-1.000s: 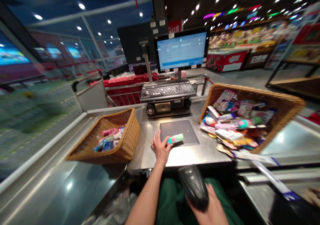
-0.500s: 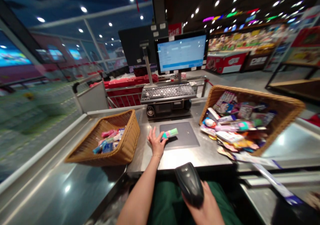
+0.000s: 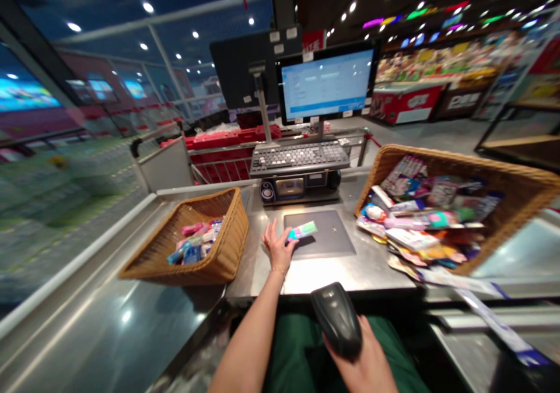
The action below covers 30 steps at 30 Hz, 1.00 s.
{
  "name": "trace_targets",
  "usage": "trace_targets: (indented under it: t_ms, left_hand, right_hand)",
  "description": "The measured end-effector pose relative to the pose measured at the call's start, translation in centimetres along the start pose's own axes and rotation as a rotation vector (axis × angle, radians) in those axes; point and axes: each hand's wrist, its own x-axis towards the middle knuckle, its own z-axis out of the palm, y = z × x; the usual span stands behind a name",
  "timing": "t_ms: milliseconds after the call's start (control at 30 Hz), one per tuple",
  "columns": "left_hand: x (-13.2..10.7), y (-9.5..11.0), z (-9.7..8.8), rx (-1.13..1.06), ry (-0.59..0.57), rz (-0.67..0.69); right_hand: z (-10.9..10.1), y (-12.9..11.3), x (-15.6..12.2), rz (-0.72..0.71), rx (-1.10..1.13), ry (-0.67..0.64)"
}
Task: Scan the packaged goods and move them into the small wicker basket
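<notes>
Between the thumb and fingers of my left hand (image 3: 279, 247) is one end of a small green, pink and teal packet (image 3: 305, 230). The packet is over the dark flat pad (image 3: 326, 247) set in the metal counter; its printing is too small to read. My right hand (image 3: 365, 355) is wrapped round a black handheld barcode scanner (image 3: 336, 317) close to my lap, its head toward the counter. The fingers under the scanner are mostly hidden.
A wicker basket (image 3: 238, 224) with several small packets stands left. A bigger tilted wicker basket (image 3: 520, 174), full of mixed packets, is at right. Behind the pad are a keyboard (image 3: 301, 157), a speaker box (image 3: 291, 189) and a lit monitor (image 3: 328, 84). Metal shopping carts stand beyond.
The whole view has shifted slightly, so the counter and baskets appear a little further right. My left hand still pinches the packet over the pad; my right hand still grips the scanner.
</notes>
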Motion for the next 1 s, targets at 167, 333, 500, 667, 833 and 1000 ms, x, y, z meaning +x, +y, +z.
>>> trace_targets:
  t_ms: [167, 333, 500, 667, 833, 1000]
  left_hand:
    - [0.0, 0.0, 0.0, -0.017, 0.004, 0.008]
    - [0.0, -0.1, 0.0, -0.015, 0.01, 0.006]
    - [0.1, 0.1, -0.1, 0.004, 0.008, 0.014]
    - [0.2, 0.1, -0.2, 0.011, 0.01, 0.022]
    - [0.3, -0.1, -0.5, 0.003, 0.033, 0.006]
    - [0.7, 0.1, -1.1, -0.012, 0.059, 0.015]
  right_hand:
    - [0.3, -0.1, -0.1, 0.016, 0.0, 0.059]
    - [1.3, 0.8, -0.6, 0.026, -0.021, 0.078]
    - [1.2, 1.8, -0.8, -0.003, -0.072, 0.094]
    - [0.1, 2.5, -0.1, -0.116, -0.19, -0.089]
    - [-0.1, 3.0, 0.0, -0.18, -0.26, -0.127]
    - [0.1, 3.0, -0.1, -0.194, -0.263, -0.166]
